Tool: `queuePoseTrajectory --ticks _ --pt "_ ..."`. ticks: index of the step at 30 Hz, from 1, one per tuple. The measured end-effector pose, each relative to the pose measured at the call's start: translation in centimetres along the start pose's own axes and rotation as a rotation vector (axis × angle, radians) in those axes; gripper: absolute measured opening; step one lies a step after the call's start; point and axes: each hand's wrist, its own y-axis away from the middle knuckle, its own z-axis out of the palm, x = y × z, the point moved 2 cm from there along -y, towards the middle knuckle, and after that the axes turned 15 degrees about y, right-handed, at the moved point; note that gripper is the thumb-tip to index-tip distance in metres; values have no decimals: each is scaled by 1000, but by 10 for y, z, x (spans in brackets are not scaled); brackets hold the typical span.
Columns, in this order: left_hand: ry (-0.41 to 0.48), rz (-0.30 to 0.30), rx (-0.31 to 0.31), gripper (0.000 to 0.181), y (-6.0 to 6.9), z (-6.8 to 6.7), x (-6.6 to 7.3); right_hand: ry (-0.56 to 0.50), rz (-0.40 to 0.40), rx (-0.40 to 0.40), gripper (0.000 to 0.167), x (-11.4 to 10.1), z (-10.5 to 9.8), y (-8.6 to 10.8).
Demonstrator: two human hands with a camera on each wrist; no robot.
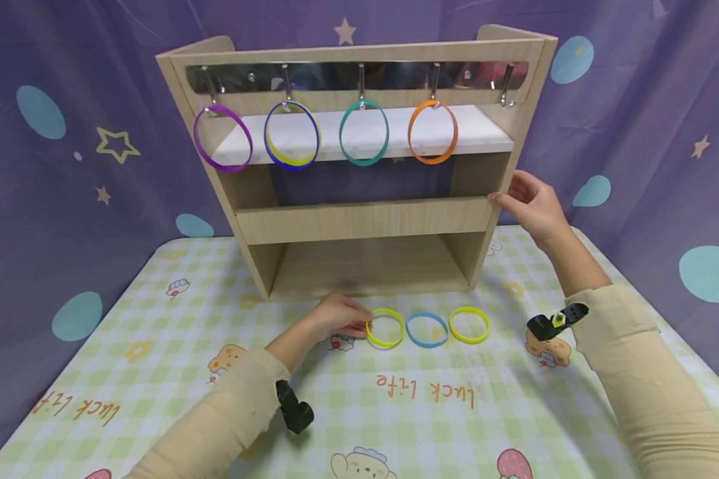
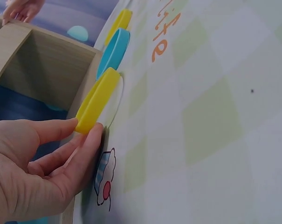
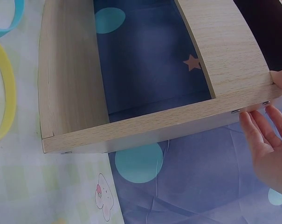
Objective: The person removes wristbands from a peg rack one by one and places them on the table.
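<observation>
Yellow and probably silicone, the thin round band (image 2: 98, 101) should handle as light, bendy and hard to break, best taken by its rim. It looks smooth, plain and evenly circular, with a flat, upright wall. It is at the green-and-white checked worktop (image 1: 425, 426), just in front of the pale wood-grain shelf unit (image 1: 365, 221). The left hand's (image 1: 334, 315) fingers pinch its edge; the right hand's (image 1: 536, 205) fingers grip the shelf unit's right side.

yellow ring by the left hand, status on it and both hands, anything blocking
Left hand pinches yellow ring. Right hand grips side of wooden rack. Nothing visibly in the way.
</observation>
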Motion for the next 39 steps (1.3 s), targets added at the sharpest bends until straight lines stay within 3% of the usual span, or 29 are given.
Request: queuePoseTrajectory --ticks 7,18,23,28,39 --pt "-34 11 17 22 3 1 2 -2 5 -5 40 -2 0 0" --pt "-303 142 23 31 15 -3 23 30 10 -9 44 -2 0 -2" --pt "-423 167 20 40 21 -4 39 35 -1 -10 45 -2 0 -1" --pt "-510 207 -21 45 27 -4 59 33 1 -17 46 -2 0 0" --pt "-602 419 -54 37 46 13 110 38 9 -17 46 0 0 1"
